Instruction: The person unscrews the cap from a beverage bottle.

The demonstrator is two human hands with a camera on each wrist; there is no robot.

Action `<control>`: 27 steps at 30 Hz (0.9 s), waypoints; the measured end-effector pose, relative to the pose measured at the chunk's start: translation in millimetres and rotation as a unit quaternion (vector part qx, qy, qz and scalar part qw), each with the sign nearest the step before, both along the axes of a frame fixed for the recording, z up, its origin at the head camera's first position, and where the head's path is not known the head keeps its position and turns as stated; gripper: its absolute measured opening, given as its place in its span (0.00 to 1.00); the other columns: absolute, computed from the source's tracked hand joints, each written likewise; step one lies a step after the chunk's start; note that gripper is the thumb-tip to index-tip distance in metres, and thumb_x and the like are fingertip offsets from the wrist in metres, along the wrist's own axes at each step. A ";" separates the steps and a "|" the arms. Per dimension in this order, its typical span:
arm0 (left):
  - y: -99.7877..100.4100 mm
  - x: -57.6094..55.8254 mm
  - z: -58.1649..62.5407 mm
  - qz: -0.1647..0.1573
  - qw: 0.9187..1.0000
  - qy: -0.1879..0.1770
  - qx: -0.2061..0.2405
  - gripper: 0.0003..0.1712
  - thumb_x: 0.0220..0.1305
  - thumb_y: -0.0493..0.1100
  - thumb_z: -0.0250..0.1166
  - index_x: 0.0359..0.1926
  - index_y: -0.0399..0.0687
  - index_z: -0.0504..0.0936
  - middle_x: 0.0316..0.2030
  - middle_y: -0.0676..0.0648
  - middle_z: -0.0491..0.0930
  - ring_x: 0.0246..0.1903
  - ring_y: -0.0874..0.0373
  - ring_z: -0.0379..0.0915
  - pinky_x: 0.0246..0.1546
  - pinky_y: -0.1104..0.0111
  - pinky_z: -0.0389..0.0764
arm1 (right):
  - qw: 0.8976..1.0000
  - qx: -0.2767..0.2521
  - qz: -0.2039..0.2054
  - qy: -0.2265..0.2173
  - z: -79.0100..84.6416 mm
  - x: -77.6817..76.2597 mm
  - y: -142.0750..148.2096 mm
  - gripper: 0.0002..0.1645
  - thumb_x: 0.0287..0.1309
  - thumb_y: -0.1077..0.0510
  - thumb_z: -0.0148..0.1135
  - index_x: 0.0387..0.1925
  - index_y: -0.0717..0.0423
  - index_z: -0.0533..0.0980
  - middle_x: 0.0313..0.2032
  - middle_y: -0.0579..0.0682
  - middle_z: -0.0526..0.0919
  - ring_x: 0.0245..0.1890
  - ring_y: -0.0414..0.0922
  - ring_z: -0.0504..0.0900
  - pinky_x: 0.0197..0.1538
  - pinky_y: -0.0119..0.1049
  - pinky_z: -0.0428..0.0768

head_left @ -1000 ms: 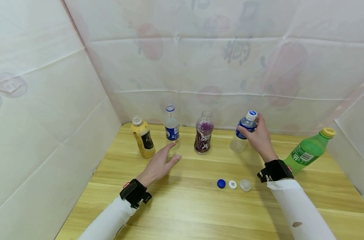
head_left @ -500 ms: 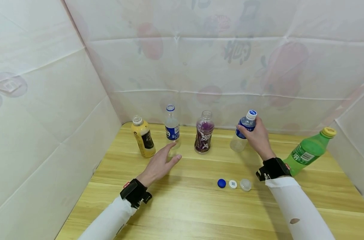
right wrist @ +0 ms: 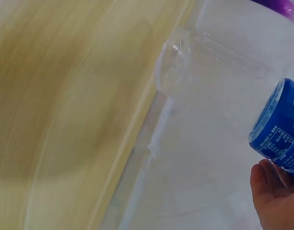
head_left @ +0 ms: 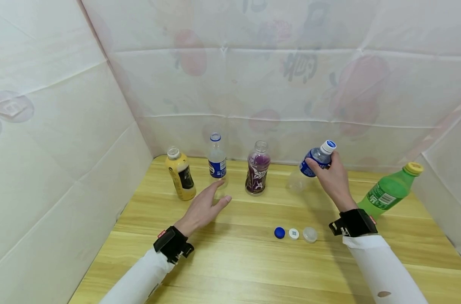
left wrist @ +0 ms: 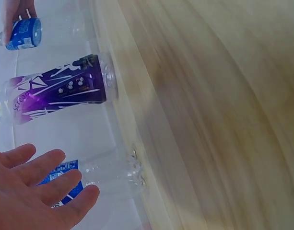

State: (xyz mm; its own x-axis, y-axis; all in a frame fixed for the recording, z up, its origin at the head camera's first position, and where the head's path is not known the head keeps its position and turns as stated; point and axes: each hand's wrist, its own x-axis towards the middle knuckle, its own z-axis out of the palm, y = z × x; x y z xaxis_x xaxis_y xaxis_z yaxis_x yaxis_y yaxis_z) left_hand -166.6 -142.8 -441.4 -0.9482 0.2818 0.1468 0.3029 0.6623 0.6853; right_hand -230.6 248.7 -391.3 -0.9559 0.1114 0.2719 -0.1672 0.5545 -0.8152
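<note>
- Blue label, clear plastic: this bottle point(head_left: 317, 157) is near the far edge of the table point(head_left: 223, 274), right of the middle. Its white top is on.
- The right hand point(head_left: 334, 179) grips it around the label.
- What just changed: a moment ago the bottle stood straighter. Now it leans more, and its top has moved toward the table's right edge. I can't tell if its bottom touches the wood.
- What that means, I think: the bottle is being moved now, and the right hand is doing that work.
- The left hand point(head_left: 204, 207) has stayed in the same spot. It holds nothing, and its fingers are spread out. It is by the blue-ringed bottle point(head_left: 217, 166); I can't tell if they touch.
- The yellow bottle point(head_left: 181, 177) is by the far left corner. The purple bottle point(head_left: 258, 173) is near the middle of the far edge. Neither they nor the blue-ringed bottle has a cap on.
- The blue cap point(head_left: 279, 232), white cap point(head_left: 294, 234) and clear cap point(head_left: 310, 234) lie in a row, well in from the far edge.
- The green bottle point(head_left: 388, 192) is near the right edge, yellow cap on.
</note>
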 end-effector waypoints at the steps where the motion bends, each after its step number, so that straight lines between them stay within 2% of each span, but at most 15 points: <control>1: 0.8 0.0 0.2 -0.001 1.000 -0.001 0.002 0.43 0.76 0.68 0.52 0.79 0.48 0.60 0.76 0.41 0.64 0.73 0.41 0.61 0.72 0.44 0.62 | 1.000 -0.003 0.000 0.001 1.2 2.5 -0.5 0.51 0.66 0.34 0.64 0.72 0.65 0.59 0.65 0.70 0.72 0.67 0.66 0.71 0.65 0.63 0.71; 7: 6.7 -0.2 1.1 -0.010 1.000 -0.002 0.008 0.44 0.76 0.68 0.52 0.80 0.47 0.59 0.77 0.40 0.61 0.74 0.41 0.59 0.73 0.43 0.60 | 1.000 -0.001 0.003 0.021 6.8 16.9 -5.2 0.48 0.67 0.37 0.66 0.71 0.66 0.61 0.63 0.69 0.74 0.65 0.65 0.73 0.63 0.61 0.71; 10: 9.8 0.0 1.1 -0.011 1.000 -0.002 0.006 0.45 0.75 0.70 0.51 0.80 0.48 0.59 0.77 0.40 0.60 0.74 0.41 0.58 0.73 0.42 0.60 | 1.000 0.001 0.009 0.030 8.3 24.7 -7.9 0.46 0.68 0.39 0.65 0.71 0.66 0.61 0.62 0.68 0.74 0.64 0.63 0.74 0.61 0.57 0.72; 16: 16.3 0.9 1.6 -0.011 1.000 -0.005 0.008 0.45 0.75 0.70 0.52 0.79 0.48 0.60 0.77 0.40 0.60 0.74 0.40 0.58 0.72 0.42 0.60 | 0.999 0.001 0.020 0.038 10.5 40.1 -12.8 0.44 0.69 0.42 0.66 0.71 0.66 0.61 0.63 0.66 0.74 0.63 0.61 0.75 0.53 0.31 0.73; 18: 18.9 1.0 2.7 -0.013 1.000 -0.006 0.009 0.45 0.75 0.70 0.52 0.79 0.47 0.60 0.77 0.40 0.61 0.74 0.40 0.59 0.72 0.42 0.60 | 0.999 0.000 0.024 0.041 11.0 44.6 -14.6 0.44 0.69 0.43 0.67 0.71 0.66 0.61 0.63 0.66 0.74 0.62 0.61 0.76 0.51 0.25 0.72; 23: 25.9 0.7 7.1 -0.020 1.000 -0.009 0.016 0.45 0.74 0.69 0.53 0.79 0.48 0.60 0.77 0.39 0.60 0.74 0.40 0.58 0.72 0.41 0.60 | 0.997 -0.011 0.050 0.061 12.1 52.8 -21.2 0.42 0.68 0.49 0.69 0.73 0.64 0.61 0.64 0.65 0.74 0.63 0.60 0.75 0.54 0.21 0.72; 27: 31.4 0.0 10.8 -0.025 0.999 -0.011 0.017 0.45 0.74 0.69 0.54 0.80 0.49 0.60 0.77 0.40 0.61 0.74 0.42 0.59 0.72 0.43 0.61 | 0.993 -0.032 0.072 0.083 12.7 57.8 -28.2 0.43 0.66 0.55 0.70 0.74 0.63 0.60 0.64 0.61 0.72 0.62 0.54 0.75 0.57 0.20 0.74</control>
